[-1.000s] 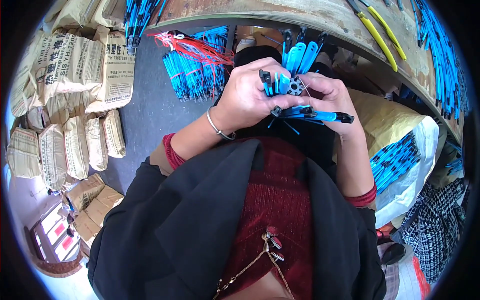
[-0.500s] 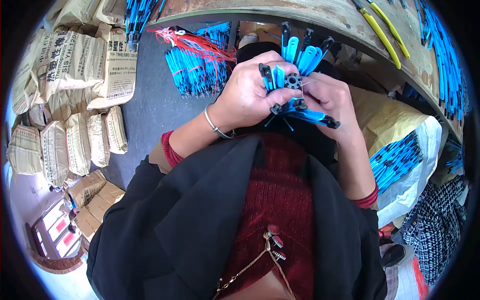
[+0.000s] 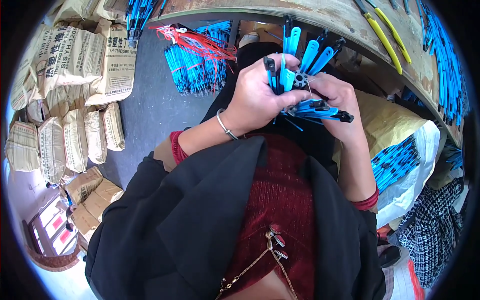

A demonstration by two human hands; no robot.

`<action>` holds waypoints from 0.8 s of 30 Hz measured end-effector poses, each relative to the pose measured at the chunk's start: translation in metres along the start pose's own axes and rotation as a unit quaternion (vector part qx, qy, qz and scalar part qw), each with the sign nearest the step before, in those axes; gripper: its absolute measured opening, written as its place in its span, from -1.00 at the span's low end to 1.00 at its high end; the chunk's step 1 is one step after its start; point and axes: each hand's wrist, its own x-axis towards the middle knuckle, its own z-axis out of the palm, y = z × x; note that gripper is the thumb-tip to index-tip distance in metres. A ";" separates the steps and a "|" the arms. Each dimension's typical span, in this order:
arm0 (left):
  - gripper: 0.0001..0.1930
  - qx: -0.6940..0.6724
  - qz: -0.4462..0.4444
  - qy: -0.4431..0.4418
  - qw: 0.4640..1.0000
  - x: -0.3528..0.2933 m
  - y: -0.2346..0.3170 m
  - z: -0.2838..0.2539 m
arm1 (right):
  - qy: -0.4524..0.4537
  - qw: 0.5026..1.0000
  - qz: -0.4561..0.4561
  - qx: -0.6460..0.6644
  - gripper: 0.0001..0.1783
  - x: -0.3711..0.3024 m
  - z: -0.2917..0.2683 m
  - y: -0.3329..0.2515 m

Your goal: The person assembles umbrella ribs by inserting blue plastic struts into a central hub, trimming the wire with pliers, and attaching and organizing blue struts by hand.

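Note:
Above my lap, my left hand (image 3: 262, 92) grips a cluster of blue plastic ribs (image 3: 311, 54) with black ends. They fan out around a small black toothed hub (image 3: 300, 79). My left fingers are wrapped round several ribs, and the thumb presses just below the hub. My right hand (image 3: 336, 100) is closed at the hub's right side, its thumb and forefinger pinching a thin wire (image 3: 310, 90) that runs beside the hub. More blue ribs (image 3: 320, 111) stick out below, toward the right palm. Part of the wire is hidden by the fingers.
A wooden bench (image 3: 330, 20) curves across the far side, with yellow-handled pliers (image 3: 387, 37) and blue ribs (image 3: 447, 65) on it. Beneath stand blue rib bundles (image 3: 192, 70) and red strips (image 3: 200, 44). Paper sacks (image 3: 75, 55) line the left; a lined sack (image 3: 425, 145) holds ribs at right.
Both hands and the rib cluster have shifted slightly right in the picture. The hub has tilted a little, and the upper ribs spread farther apart. Both hands keep their hold.

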 end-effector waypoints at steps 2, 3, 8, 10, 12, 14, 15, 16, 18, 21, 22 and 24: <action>-0.57 -0.052 -0.056 -0.007 0.997 0.000 0.002 0.007 | 0.003 1.000 0.000 0.004 -0.86 -0.002 0.004 0.003; -0.57 -0.053 -0.056 -0.005 0.997 0.000 0.002 0.010 | 0.024 0.993 0.061 0.097 -0.86 -0.004 0.008 0.003; -0.56 -0.210 -0.068 0.008 0.975 -0.001 -0.002 0.020 | 0.061 0.915 0.169 0.362 -0.82 -0.008 0.017 0.014; -0.55 -0.196 -0.046 0.000 0.980 -0.001 -0.005 0.021 | 0.059 0.899 0.161 0.403 -0.80 -0.009 0.016 0.015; -0.55 -0.185 -0.056 -0.011 0.981 -0.002 -0.003 0.016 | 0.070 0.901 0.173 0.391 -0.80 -0.011 0.014 0.008; -0.53 -0.163 -0.077 -0.035 0.983 -0.004 -0.002 0.010 | 0.076 0.902 0.179 0.385 -0.79 -0.011 0.012 0.006; -0.53 -0.163 -0.077 -0.036 0.983 -0.004 -0.003 0.010 | 0.069 0.939 0.136 0.307 -0.76 -0.012 0.009 0.007; -0.54 -0.130 -0.054 -0.041 0.989 -0.004 -0.004 0.009 | 0.062 0.968 0.092 0.227 -0.73 -0.014 0.006 0.009; -0.55 -0.064 -0.008 -0.053 0.997 -0.004 -0.007 0.008 | 0.054 0.987 0.047 0.144 -0.70 -0.013 0.001 0.008; -0.57 -0.076 -0.011 -0.074 0.994 -0.001 -0.007 0.005 | 0.036 0.995 -0.084 0.048 -0.74 -0.004 -0.010 0.005; -0.58 -0.081 -0.012 -0.084 0.993 0.000 -0.007 0.005 | 0.035 0.995 -0.084 0.048 -0.74 -0.001 -0.013 0.004; -0.59 -0.059 -0.002 -0.092 0.994 0.004 -0.005 0.004 | 0.015 0.990 -0.130 -0.060 -0.72 0.006 -0.021 0.000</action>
